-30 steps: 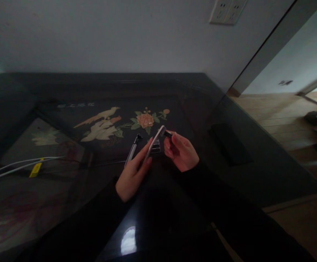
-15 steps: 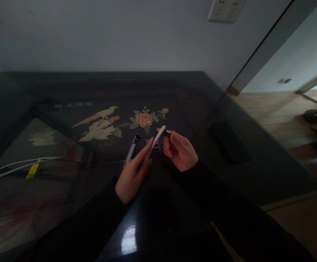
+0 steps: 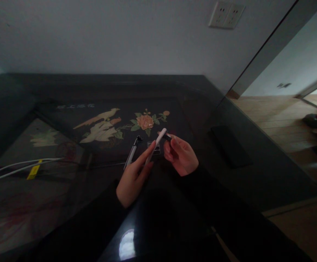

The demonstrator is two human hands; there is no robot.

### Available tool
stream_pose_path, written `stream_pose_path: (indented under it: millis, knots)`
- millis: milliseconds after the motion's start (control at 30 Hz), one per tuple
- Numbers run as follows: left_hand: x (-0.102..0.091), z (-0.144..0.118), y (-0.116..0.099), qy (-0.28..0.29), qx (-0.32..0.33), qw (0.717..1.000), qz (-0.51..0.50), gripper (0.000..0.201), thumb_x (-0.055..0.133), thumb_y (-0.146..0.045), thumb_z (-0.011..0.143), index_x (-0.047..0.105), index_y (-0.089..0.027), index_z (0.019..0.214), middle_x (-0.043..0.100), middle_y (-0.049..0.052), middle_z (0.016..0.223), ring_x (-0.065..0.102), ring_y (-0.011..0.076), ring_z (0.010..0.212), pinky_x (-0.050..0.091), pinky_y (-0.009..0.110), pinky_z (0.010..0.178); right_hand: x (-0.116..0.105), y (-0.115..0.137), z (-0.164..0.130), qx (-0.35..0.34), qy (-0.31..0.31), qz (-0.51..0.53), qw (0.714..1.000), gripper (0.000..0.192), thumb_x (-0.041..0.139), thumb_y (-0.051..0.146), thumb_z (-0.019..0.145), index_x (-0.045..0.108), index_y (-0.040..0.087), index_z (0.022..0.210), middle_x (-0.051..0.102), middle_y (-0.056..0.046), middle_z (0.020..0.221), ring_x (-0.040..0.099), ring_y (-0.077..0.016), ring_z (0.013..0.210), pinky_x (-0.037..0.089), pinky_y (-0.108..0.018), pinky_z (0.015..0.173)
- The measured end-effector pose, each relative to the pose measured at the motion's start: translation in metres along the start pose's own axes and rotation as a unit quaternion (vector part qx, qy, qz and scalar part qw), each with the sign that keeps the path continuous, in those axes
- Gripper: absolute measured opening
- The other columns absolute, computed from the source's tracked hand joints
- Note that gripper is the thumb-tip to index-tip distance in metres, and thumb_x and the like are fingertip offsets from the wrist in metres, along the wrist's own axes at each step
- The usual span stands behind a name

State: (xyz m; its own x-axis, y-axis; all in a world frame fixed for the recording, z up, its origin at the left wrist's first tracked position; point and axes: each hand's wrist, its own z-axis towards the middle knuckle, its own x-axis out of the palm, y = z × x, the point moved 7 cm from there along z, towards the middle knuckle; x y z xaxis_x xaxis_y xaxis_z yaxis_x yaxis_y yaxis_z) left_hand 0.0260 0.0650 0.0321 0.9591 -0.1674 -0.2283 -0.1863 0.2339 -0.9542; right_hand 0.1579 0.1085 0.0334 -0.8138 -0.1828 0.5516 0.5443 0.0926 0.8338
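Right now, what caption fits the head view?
Left hand holds a white stick; right hand pinches a small dark piece at its tip, above a glossy black table.

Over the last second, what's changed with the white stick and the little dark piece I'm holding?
Very little. The left hand has kept hold of the white stick, which has turned a bit more upright. The right hand stays pinched on the small dark piece at the stick's top end. Nothing was let go. The pen, cables and dark flat object on the table have not moved.
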Motion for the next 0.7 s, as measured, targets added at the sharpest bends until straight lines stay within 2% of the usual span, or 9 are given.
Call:
stream_pose_path:
  millis: [133,267,367,467,567,700]
  knots:
    - [0.008,-0.003,0.002,0.047,-0.015,0.999,0.021,0.052,0.050,-0.021,0.091,0.044,-0.024,0.143,0.071,0.008,0.114,0.069,0.0211,0.093,0.055,0.035,0.084,-0.003,-0.002,0.000,0.009,-0.020,0.012,1.000,0.041,0.078,0.047,0.066,0.067,0.015,0.090,0.047,0.008,0.054,0.032,-0.0034,0.040,0.018,-0.022,0.039]
    - [0.011,-0.005,-0.006,0.055,0.014,0.998,0.024,0.051,0.052,-0.018,0.089,0.049,-0.026,0.139,0.074,0.006,0.100,0.069,0.0223,0.089,0.056,0.036,0.081,-0.008,-0.006,0.000,0.023,-0.036,0.015,0.999,0.045,0.077,0.046,0.067,0.067,0.016,0.098,0.048,0.008,0.051,0.033,-0.0038,0.039,0.021,-0.021,0.039]
    - [0.011,-0.005,-0.008,0.055,0.025,0.998,0.022,0.051,0.052,-0.017,0.088,0.050,-0.025,0.138,0.074,0.006,0.099,0.069,0.0226,0.091,0.056,0.037,0.083,-0.008,-0.007,0.000,0.021,-0.029,0.020,0.999,0.045,0.076,0.046,0.069,0.067,0.016,0.102,0.049,0.007,0.052,0.035,-0.0039,0.040,0.023,-0.021,0.039]
    - [0.011,-0.005,-0.005,0.062,0.019,0.998,0.026,0.052,0.051,-0.019,0.090,0.046,-0.024,0.141,0.073,0.006,0.108,0.067,0.0234,0.104,0.052,0.039,0.093,-0.007,-0.007,0.000,0.020,-0.021,0.028,0.999,0.045,0.077,0.047,0.068,0.068,0.015,0.098,0.048,0.008,0.052,0.035,-0.0033,0.040,0.022,-0.020,0.038]
    - [0.011,-0.004,0.000,0.073,0.009,0.997,0.039,0.052,0.047,-0.020,0.093,0.041,-0.023,0.144,0.064,0.006,0.129,0.060,0.0234,0.117,0.045,0.040,0.102,-0.004,-0.006,0.000,0.012,-0.006,0.031,0.999,0.044,0.079,0.049,0.066,0.068,0.015,0.091,0.048,0.008,0.053,0.035,-0.0024,0.039,0.020,-0.019,0.038]
    - [0.010,-0.003,0.004,0.072,-0.004,0.996,0.047,0.053,0.045,-0.019,0.093,0.038,-0.023,0.146,0.054,0.006,0.141,0.057,0.0221,0.121,0.042,0.038,0.106,-0.002,-0.003,0.000,0.005,0.000,0.037,0.999,0.041,0.080,0.047,0.065,0.069,0.015,0.087,0.049,0.008,0.053,0.035,-0.0024,0.039,0.019,-0.019,0.038]
